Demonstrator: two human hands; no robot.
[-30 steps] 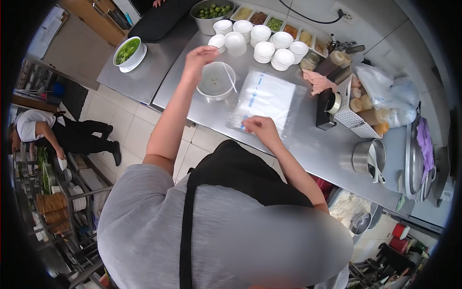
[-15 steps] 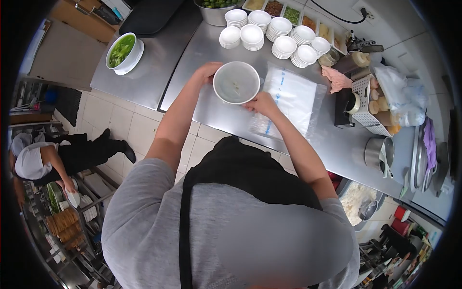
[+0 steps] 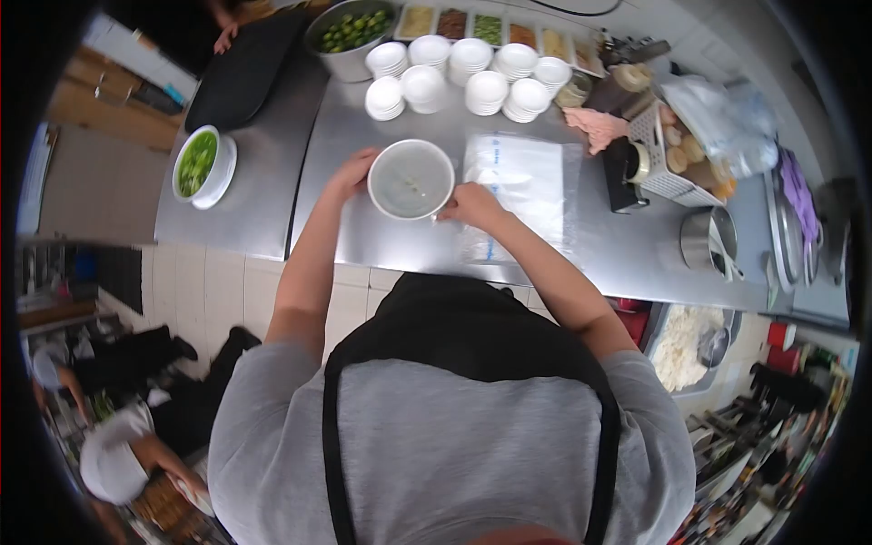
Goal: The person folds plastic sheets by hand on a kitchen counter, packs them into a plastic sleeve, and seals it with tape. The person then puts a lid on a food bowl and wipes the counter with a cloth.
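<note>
A round white bowl [image 3: 411, 180] is between my two hands over the steel counter, its mouth facing up, with a few small bits at the bottom. My left hand [image 3: 354, 171] grips its left side, fingers partly hidden behind the wall. At the lower right side, my right hand [image 3: 474, 205] holds the bowl near the rim. Just right of that hand lies a pack of clear plastic bags [image 3: 520, 195] with blue print. Several stacks of small white dishes [image 3: 423, 88] stand beyond the bowl.
A pot of green limes [image 3: 352, 38] and trays of toppings [image 3: 451, 24] line the back. At left are a bowl of greens [image 3: 197, 166] and a black tray [image 3: 250, 77]. A basket of bottles [image 3: 674, 163] and a steel pot [image 3: 708, 238] stand right. Co-workers [image 3: 123, 450] are behind.
The camera view has turned, so the counter things appear shifted left. Both hands still hold the bowl. Another person's hand now shows by the black tray, and a second co-worker shows at lower left.
</note>
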